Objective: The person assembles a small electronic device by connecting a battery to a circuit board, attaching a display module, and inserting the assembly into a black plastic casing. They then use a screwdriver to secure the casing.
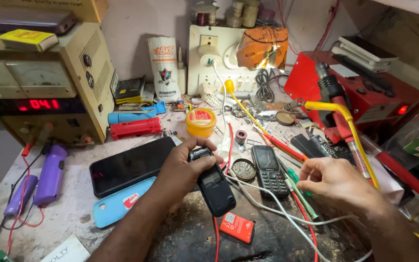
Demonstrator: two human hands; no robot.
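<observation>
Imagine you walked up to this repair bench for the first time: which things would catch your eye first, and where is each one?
At centre, the left hand grips a small black keypad phone, with the right hand closed over thin wires beside it. A second black keypad phone lies between them on the worktop. The red soldering station at right and the glowing red digits of the power supply at left stand out too.

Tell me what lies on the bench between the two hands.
Head view: between the left hand, gripping a black phone, and the right hand lie a round metal tin, a black keypad phone and white wires.
</observation>
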